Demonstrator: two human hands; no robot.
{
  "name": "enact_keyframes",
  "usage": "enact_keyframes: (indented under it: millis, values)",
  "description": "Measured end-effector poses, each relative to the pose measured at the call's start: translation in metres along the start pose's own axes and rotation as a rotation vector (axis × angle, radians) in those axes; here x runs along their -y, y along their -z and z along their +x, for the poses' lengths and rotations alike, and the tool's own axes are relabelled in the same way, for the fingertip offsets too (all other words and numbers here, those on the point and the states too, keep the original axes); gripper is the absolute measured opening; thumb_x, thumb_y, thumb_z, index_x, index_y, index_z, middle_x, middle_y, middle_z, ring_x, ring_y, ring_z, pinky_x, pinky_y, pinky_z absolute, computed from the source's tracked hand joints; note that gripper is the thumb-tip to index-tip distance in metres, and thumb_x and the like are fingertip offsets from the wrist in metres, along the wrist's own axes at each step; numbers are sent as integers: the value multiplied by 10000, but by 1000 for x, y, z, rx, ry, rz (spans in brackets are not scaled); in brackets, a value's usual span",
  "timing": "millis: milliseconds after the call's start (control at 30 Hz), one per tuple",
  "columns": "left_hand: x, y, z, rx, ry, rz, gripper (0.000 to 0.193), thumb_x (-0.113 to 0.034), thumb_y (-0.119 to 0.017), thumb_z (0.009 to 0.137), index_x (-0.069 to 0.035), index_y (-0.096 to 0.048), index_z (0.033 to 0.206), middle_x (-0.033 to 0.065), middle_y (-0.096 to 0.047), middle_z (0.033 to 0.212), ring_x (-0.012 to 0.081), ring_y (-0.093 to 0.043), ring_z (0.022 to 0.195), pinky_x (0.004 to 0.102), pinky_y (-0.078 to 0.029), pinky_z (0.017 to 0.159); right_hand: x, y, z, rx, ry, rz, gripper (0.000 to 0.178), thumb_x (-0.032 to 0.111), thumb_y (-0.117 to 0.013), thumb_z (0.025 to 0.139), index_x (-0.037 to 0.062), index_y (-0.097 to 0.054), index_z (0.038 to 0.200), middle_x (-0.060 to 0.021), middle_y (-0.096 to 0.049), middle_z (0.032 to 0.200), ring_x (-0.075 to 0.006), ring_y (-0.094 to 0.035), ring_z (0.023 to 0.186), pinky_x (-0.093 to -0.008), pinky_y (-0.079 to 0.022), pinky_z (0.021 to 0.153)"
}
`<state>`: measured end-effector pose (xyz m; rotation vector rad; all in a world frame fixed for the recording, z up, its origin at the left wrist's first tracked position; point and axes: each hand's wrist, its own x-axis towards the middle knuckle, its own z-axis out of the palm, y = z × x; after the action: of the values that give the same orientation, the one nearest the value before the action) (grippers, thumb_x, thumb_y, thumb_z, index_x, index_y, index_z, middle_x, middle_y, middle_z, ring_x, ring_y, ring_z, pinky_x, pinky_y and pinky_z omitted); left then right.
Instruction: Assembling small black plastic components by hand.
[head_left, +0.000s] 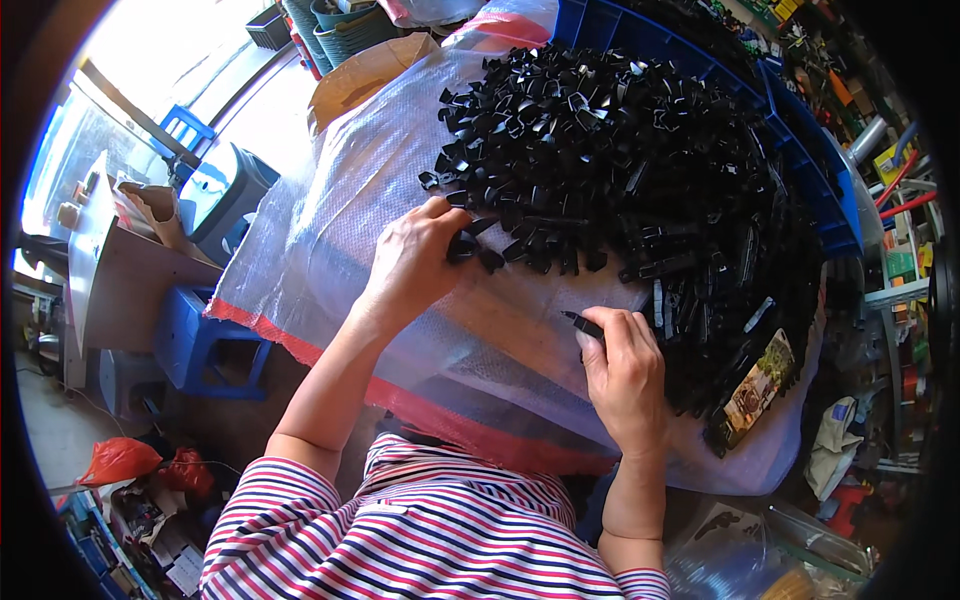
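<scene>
A heap of small black plastic pieces (pixel 590 130), many of them curved or clip-like, covers the far and right part of a translucent woven plastic sheet (pixel 350 190). At the heap's near left edge is my left hand (pixel 415 255), its fingers curled in and closed against black pieces (pixel 463 246); its fingertips are partly hidden. My right hand (pixel 626 375) hovers over the sheet to the right, thumb and fingers pinched on a slim black pointed object (pixel 582 323). Whether that is a tool or one of the pieces is unclear.
A blue plastic crate (pixel 840 190) borders the heap at the far right. On the heap's near right lies a phone-like slab with a picture (pixel 758 390). Blue stools (pixel 190 335) stand on the left, a brown paper bag (pixel 365 75) behind, and crowded shelves (pixel 900 290) at right.
</scene>
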<state>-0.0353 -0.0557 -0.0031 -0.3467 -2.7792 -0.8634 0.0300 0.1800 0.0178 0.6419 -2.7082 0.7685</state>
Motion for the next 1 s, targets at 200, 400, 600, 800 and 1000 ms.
enact_keyframes:
  millis: [200,400,600,800,1000]
  values:
    - [9,-4,1,58,78,-764,243,-166,-674,721,-29,-603,908,63,-593,799,203,-604,729,321,-469,624,11,-5,-4,-171,-205,467,254,170,-640,823,13,-534,992,-68,-545,816,-151,-542,687,-266,-444,615]
    - [-70,-19,-30,276,524,-1906,204,-120,-645,774,-16,-582,937,58,-610,839,162,-593,782,282,-471,693,26,-15,8,-366,-130,502,349,141,-734,731,8,-578,1013,-75,-574,823,-170,-565,687,-264,-466,593]
    - [-77,-24,-34,311,524,-1839,225,-142,-617,799,-28,-552,982,50,-590,883,137,-558,791,269,-450,694,18,-15,1,-404,11,242,301,13,-691,695,10,-609,985,-88,-554,803,-203,-562,695,-277,-466,624]
    - [-73,-21,-26,319,327,-1504,238,-163,-656,782,-6,-562,934,69,-582,849,146,-551,741,264,-455,641,13,-5,1,-342,-34,277,258,26,-724,667,27,-616,902,-65,-549,759,-174,-545,642,-261,-449,583]
    - [-72,-22,-27,407,453,-1737,220,-150,-652,788,16,-560,899,92,-587,793,154,-565,679,276,-465,591,15,-6,2,-405,-106,490,187,78,-738,695,30,-612,825,-36,-539,695,-99,-485,602,-212,-377,508]
